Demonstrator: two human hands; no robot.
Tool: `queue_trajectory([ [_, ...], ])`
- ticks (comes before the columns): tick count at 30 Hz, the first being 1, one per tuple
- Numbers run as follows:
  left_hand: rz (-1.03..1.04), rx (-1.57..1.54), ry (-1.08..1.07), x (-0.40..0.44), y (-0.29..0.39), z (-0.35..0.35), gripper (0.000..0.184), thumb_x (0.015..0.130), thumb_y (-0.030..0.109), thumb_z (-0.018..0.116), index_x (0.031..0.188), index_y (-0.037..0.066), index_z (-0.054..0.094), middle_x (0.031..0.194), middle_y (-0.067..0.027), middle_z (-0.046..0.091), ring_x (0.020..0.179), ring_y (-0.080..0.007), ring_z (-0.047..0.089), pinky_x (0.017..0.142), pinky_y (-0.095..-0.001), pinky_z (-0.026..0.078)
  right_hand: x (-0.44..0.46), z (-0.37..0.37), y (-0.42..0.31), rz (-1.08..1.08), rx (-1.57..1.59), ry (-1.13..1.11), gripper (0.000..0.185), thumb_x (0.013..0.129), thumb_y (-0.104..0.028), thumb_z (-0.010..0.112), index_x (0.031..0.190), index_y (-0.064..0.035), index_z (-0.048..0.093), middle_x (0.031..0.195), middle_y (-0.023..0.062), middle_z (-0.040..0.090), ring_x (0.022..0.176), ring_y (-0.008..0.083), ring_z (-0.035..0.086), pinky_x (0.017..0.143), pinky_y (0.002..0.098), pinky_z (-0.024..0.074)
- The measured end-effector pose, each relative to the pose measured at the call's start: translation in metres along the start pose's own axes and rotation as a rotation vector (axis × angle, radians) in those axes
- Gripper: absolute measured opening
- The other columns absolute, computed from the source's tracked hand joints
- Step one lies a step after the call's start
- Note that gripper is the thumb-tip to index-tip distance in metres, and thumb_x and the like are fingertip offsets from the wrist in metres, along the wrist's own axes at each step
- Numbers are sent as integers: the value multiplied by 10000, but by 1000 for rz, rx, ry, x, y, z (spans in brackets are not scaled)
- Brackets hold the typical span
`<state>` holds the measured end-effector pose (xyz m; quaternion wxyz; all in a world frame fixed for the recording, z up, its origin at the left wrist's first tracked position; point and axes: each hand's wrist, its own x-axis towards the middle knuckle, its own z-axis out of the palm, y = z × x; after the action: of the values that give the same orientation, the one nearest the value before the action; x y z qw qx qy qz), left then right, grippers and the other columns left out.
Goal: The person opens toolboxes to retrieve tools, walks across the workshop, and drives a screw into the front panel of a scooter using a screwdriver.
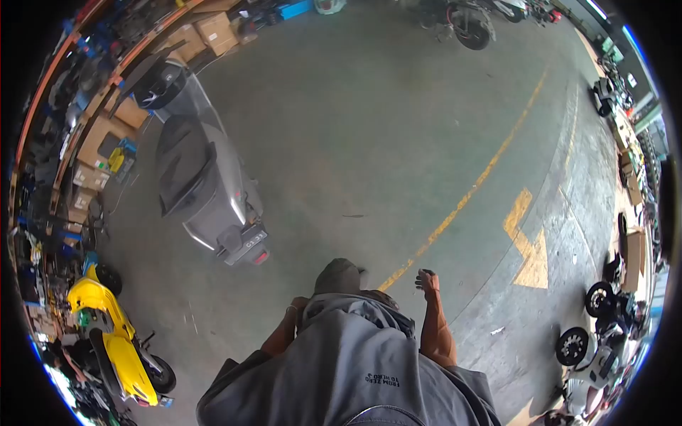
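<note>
My right hand (pixel 428 281) hangs out in front of me on the right, over the bare floor. Its fingers are curled, and something small and dark shows at the fingertips, too small to name. My left hand (pixel 299 305) is low at my left side beside the grey shirt (pixel 355 355); its fingers are hidden. Nearest to it stands a grey scooter (pixel 213 170), ahead on the left and apart from both hands, with a number plate (pixel 245 243) at its rear.
Shelving with cardboard boxes (pixel 217 33) runs along the left. A yellow motorbike (pixel 117 341) stands at lower left, and several motorbikes (pixel 600 358) line the right side. Another motorbike (pixel 469 28) is far ahead. A yellow line (pixel 483 174) and arrow (pixel 529 245) mark the floor.
</note>
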<state>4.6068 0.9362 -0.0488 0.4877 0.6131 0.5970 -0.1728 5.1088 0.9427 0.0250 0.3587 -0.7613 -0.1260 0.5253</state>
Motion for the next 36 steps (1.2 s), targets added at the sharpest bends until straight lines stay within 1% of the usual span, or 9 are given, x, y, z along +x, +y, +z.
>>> queue_trajectory([
  [3,-113,-163,-43,43,74,-38,565,744,559,579,948,38,664,984,-204,636,962,-343,601,845,-390,459,14,-20,-116,-134,77,37,438,828,-290,584,1126,27,531,824,106,613,659,175,605,566,288,487],
  [8,-98,-102,-78,159,173,-117,556,744,560,581,963,56,664,1002,-200,632,983,-345,591,855,-393,452,116,-79,-174,-80,74,202,407,829,-275,575,1111,18,551,812,101,614,653,178,606,551,294,488],
  [13,24,335,-143,311,272,-231,547,743,562,582,978,74,664,1021,-196,628,1004,-347,581,866,-396,445,211,-124,-120,447,214,371,224,825,-213,543,975,-47,560,760,102,570,620,238,578,550,382,490],
  [15,-182,14,46,321,351,-290,537,733,493,608,992,24,648,1040,-215,616,1035,-341,569,884,-382,438,215,-128,-143,689,220,361,219,811,-182,531,942,-7,549,752,139,577,585,269,579,513,393,507],
  [23,-24,22,97,483,680,-483,534,706,410,658,1040,-3,611,1092,-202,599,1059,-324,554,900,-380,435,317,-124,-301,383,511,414,334,806,-200,552,1084,-14,560,823,126,617,657,232,611,529,354,485],
  [28,239,144,117,578,869,-540,503,729,393,656,1065,21,602,1088,-194,600,1050,-312,558,899,-369,437,439,-140,-351,183,0,304,316,796,-231,558,997,2,631,825,148,652,773,246,632,653,355,483],
  [31,259,43,101,622,945,-557,516,729,406,656,1072,25,597,1098,-192,596,1059,-311,552,907,-366,432,536,-183,-379,394,-149,328,460,769,-340,562,1016,45,607,931,195,647,877,268,613,767,354,456],
  [35,227,231,118,704,975,-569,563,706,437,668,1095,38,591,1008,-176,636,962,-299,604,846,-362,461,646,-243,-439,180,-34,355,428,764,-315,544,991,41,610,912,187,640,840,315,605,715,414,468],
  [36,103,156,16,704,992,-580,566,706,448,662,1088,35,598,948,-169,650,904,-293,620,810,-365,469,668,-265,-499,344,155,360,346,766,-274,558,953,15,601,815,150,617,733,288,598,620,406,470],
])
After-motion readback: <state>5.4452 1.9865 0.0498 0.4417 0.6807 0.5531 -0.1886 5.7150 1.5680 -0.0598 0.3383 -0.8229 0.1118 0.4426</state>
